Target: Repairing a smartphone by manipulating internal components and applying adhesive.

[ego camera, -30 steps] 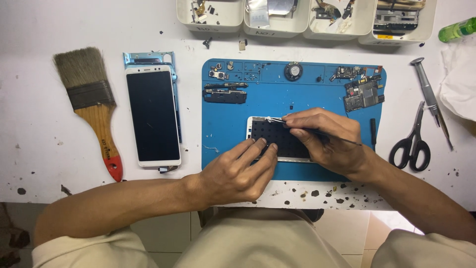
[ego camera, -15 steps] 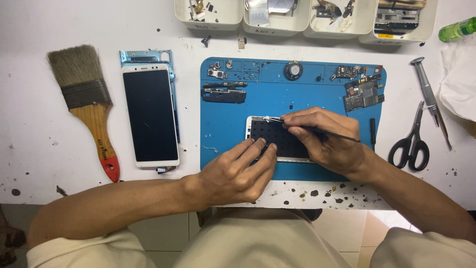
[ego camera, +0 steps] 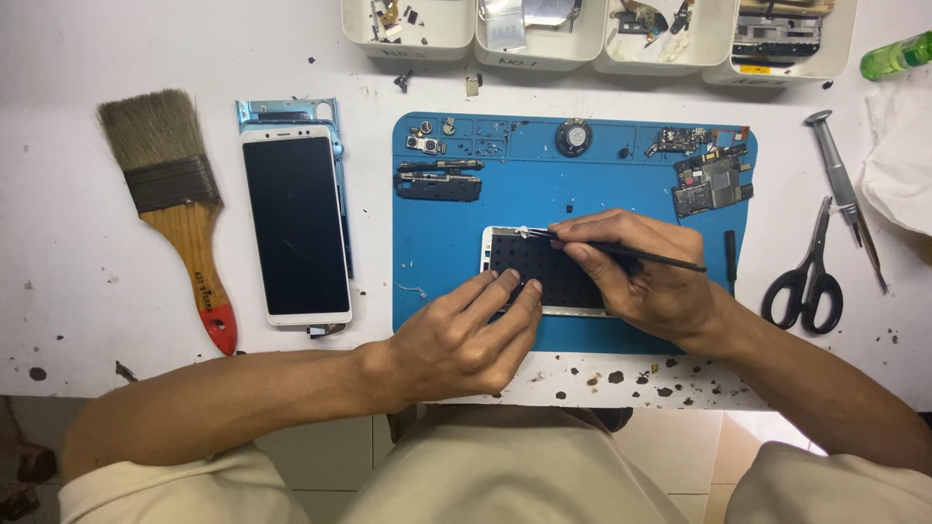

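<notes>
On the white tabletop (ego camera: pixel 116 58), from the left edge: one paintbrush (ego camera: pixel 175 209), one whole phone (ego camera: pixel 296 225), one blue mat (ego camera: pixel 437 262). Left hand (ego camera: pixel 466 340) presses flat on the open phone frame (ego camera: pixel 534 272) mid-mat; right hand (ego camera: pixel 646 277) pinches thin tweezers (ego camera: pixel 621 250). One pair of scissors (ego camera: pixel 806 277) lies right.

Under your hands lies a matt blue rubbery mat (ego camera: pixel 456 262) on a smooth white desk (ego camera: pixel 78 291), scuffed and speckled. At upper left you see a brush (ego camera: pixel 175 209) with a varnished wooden handle; the phone (ego camera: pixel 296 225) beside it has glossy black glass, and the scissors (ego camera: pixel 808 272) at right look like dark metal.
</notes>
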